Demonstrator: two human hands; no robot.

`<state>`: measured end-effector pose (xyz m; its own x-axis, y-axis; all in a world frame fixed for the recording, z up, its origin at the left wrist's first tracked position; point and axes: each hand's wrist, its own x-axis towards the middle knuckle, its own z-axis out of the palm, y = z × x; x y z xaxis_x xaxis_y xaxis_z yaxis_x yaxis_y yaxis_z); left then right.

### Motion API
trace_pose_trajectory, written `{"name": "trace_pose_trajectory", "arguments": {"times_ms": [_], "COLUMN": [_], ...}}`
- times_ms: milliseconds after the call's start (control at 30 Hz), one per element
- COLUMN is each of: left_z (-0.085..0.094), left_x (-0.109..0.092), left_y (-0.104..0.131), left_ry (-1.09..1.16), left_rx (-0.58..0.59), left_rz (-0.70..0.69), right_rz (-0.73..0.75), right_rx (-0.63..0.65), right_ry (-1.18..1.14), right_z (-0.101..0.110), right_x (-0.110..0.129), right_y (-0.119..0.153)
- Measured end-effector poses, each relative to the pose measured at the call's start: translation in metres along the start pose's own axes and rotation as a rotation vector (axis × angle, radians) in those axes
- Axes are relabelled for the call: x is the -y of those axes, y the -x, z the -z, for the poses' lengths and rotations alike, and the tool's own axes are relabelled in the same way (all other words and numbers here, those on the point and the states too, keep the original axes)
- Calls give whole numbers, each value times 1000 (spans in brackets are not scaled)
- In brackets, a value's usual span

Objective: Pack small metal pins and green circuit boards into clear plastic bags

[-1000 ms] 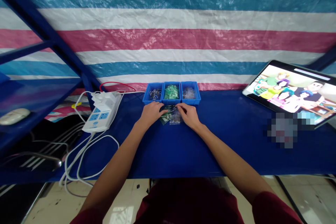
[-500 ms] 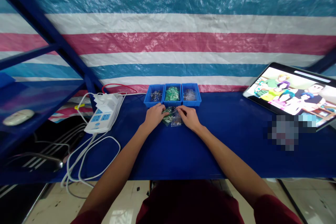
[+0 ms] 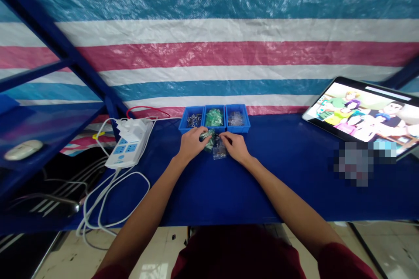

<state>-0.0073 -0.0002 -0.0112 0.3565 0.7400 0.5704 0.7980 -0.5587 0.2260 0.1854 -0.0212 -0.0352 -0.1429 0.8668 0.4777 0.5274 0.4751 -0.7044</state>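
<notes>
My left hand [image 3: 194,143] is closed, thumb and fingertips gripping a small green plastic packet [image 3: 209,134] just in front of the bins. My right hand [image 3: 236,146] faces it with thumb and forefinger pinched together; what sits between them is too small to make out. Under and between the hands lies a small clear plastic bag [image 3: 219,152], touching the right fingertips. Three blue bins stand side by side behind: the left bin [image 3: 183,129] holds silvery metal pins, the middle bin [image 3: 214,107] green packets, the right bin [image 3: 237,129] clear bags.
A white power strip [image 3: 126,154] with a plugged-in adapter and looped white cables [image 3: 101,209] lies to the left. At the right a tablet [image 3: 360,115] leans, its screen lit, beside a blurred-out patch. A striped plastic sheet [image 3: 229,54] hangs behind the blue table [image 3: 219,196].
The green packet has been lifted and gathered into my left fingers, and less green lies on the table beside the clear bag. My right hand has barely moved.
</notes>
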Motion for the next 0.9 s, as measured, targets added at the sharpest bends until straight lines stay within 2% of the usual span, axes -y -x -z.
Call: {"name": "trace_pose_trajectory", "arguments": {"times_ms": [233, 500, 667, 900], "left_z": [2, 3, -1, -7], "left_x": [-2, -12, -13, -11], "left_y": [-3, 0, 2, 4], "left_ry": [127, 169, 229, 319], "left_rx": [-102, -75, -101, -64], "left_rz": [-134, -20, -21, -33], "right_rz": [3, -6, 8, 42], "right_rx": [5, -43, -73, -84], "right_ry": [11, -51, -75, -54], "right_z": [0, 1, 0, 1], "right_x": [0, 3, 2, 2], "right_y": [0, 0, 0, -1]}}
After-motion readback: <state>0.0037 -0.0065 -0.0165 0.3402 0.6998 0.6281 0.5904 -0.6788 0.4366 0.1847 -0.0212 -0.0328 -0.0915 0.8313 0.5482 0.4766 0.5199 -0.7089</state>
